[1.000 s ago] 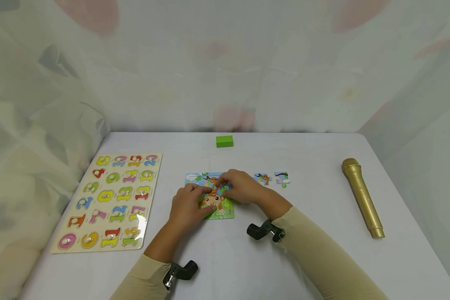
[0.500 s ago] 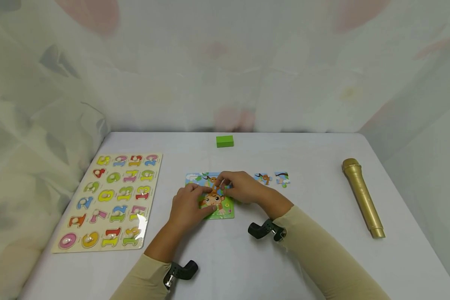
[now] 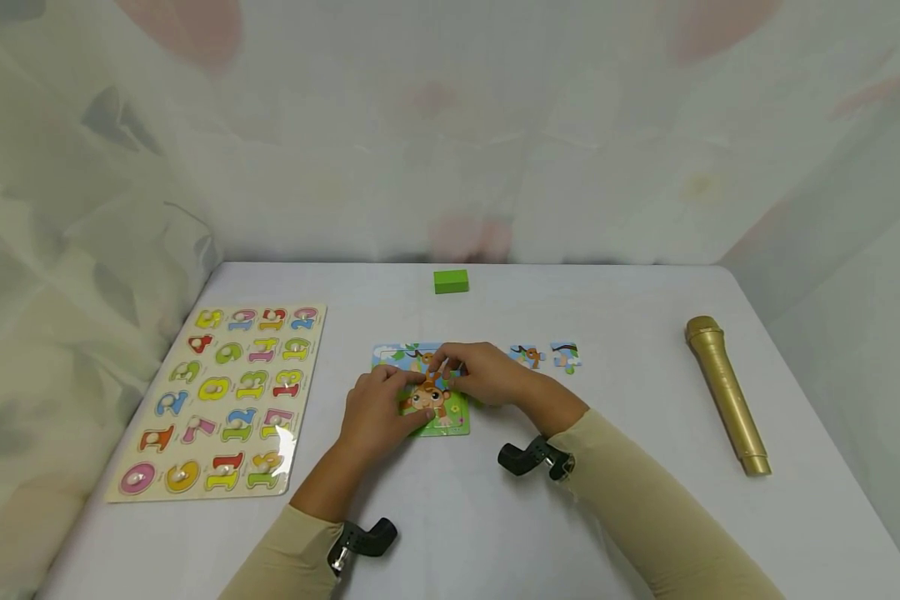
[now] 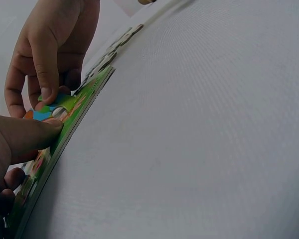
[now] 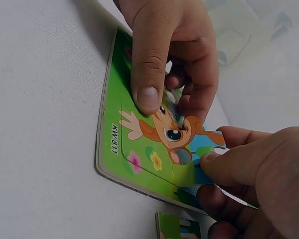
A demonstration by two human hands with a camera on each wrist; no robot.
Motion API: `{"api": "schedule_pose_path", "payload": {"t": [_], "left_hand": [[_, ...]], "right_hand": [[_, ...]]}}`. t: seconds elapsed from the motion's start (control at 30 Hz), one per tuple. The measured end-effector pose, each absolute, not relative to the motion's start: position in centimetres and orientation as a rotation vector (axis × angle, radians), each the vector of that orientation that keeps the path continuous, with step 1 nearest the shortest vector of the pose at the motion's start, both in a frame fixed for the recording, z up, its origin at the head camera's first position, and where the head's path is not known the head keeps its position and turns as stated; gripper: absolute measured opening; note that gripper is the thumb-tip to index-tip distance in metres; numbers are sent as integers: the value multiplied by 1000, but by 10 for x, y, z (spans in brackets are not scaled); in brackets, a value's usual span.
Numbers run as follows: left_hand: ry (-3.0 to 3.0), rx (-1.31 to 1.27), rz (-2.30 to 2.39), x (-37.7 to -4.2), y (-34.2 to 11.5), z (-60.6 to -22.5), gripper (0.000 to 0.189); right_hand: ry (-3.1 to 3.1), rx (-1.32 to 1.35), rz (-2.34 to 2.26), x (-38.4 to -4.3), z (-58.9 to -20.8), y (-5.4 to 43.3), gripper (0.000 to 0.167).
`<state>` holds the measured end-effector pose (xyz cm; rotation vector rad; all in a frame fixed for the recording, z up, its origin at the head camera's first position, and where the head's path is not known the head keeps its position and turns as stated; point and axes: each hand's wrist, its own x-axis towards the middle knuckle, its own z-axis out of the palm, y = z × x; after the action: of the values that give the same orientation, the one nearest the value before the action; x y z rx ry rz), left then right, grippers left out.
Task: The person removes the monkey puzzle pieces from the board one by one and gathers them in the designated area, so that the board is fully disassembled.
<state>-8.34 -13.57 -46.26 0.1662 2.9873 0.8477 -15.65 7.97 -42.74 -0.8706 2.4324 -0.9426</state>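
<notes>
A small monkey jigsaw puzzle (image 3: 457, 421) in a green-edged board lies mid-table. My left hand (image 3: 375, 412) rests over its left part; the straight thumb (image 5: 148, 89) presses on the picture near the monkey's face, and the index finger lies across it higher up. From the other side my right hand (image 3: 487, 373) pinches a blue and green puzzle piece (image 5: 204, 172) between thumb and fingers, at the board's right part beside the monkey's ear. Two loose puzzle pieces (image 3: 527, 357) lie right of the board, and another (image 5: 177, 226) shows close to its edge in the right wrist view.
A wooden number board (image 3: 217, 404) with knobbed numerals lies on the left. One green block (image 3: 451, 282) sits at the back, and a gold microphone (image 3: 727, 396) lies at the right. Fabric walls (image 3: 450, 142) stand behind and beside the white table (image 3: 450, 517).
The right hand's knuckles have lifted slightly, while its fingertips stay over the same part of the puzzle. The left hand keeps its place, and the loose pieces lie as before.
</notes>
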Motion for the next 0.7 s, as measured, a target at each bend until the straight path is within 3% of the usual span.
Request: {"api": "schedule_pose_path", "payload": {"t": [0.7], "left_hand": [[2993, 163, 845, -84, -135, -463, 55]], "right_hand": [[2383, -761, -1021, -155, -423, 90, 25]]}}
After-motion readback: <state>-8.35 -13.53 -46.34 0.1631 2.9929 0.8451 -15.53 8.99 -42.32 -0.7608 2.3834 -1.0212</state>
